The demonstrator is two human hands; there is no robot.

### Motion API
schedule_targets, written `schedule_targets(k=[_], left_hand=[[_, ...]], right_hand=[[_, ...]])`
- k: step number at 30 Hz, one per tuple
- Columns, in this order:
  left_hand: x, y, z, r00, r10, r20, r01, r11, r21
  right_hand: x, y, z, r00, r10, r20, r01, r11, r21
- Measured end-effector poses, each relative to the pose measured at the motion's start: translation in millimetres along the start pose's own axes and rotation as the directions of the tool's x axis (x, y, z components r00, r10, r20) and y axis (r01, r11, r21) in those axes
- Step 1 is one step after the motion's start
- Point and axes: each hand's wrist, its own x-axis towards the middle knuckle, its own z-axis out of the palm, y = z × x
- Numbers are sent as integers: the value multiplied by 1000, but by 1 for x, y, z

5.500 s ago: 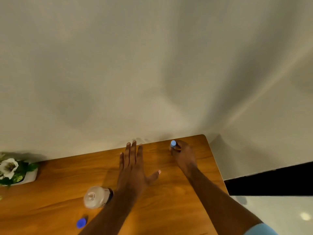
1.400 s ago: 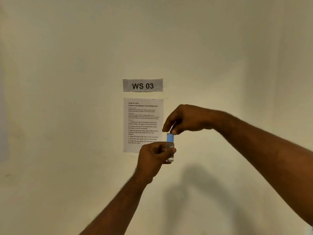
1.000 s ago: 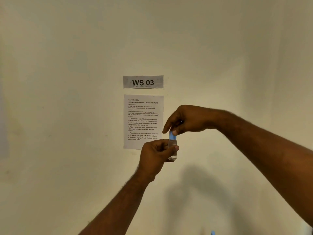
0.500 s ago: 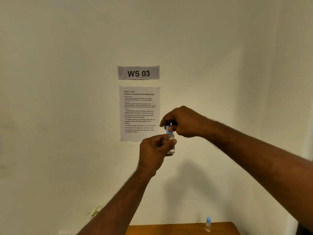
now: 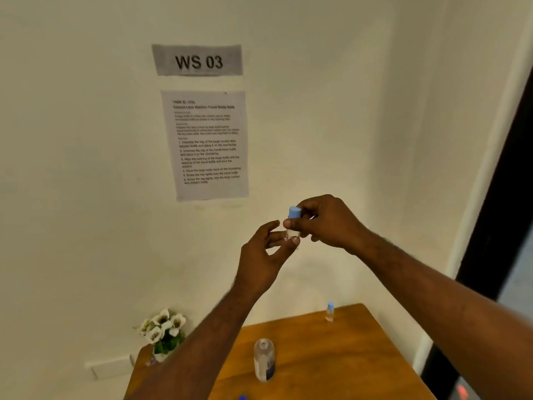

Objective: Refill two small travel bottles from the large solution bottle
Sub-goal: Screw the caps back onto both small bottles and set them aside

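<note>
We see a wooden table (image 5: 331, 356) set against the wall. The large clear bottle (image 5: 264, 360) stands uncapped near its middle. Behind and to the right of that bottle a small blue-capped bottle (image 5: 330, 311) stands upright. To its left sits a pot of white flowers (image 5: 163, 330). A blue cap (image 5: 241, 397) lies in front of it.

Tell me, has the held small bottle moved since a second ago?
Yes. The small bottle was beside the lower edge of the instruction sheet; now it is below it and further right, though the camera tilted too.
</note>
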Motion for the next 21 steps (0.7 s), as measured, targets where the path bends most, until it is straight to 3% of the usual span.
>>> schedule_targets(k=[8, 14, 21], left_hand=[[-42, -96, 43, 965, -191, 180, 124, 936, 329], [-42, -153, 85, 936, -253, 246, 137, 903, 408], [-25, -222, 150, 940, -251, 231, 32, 739, 673]], right_hand=[[-41, 109, 32, 962, 258, -89, -264, 963, -60], [-51, 196, 46, 922, 382, -65, -386, 920, -64], [-34, 317, 72, 859, 512, 17, -512, 859, -5]])
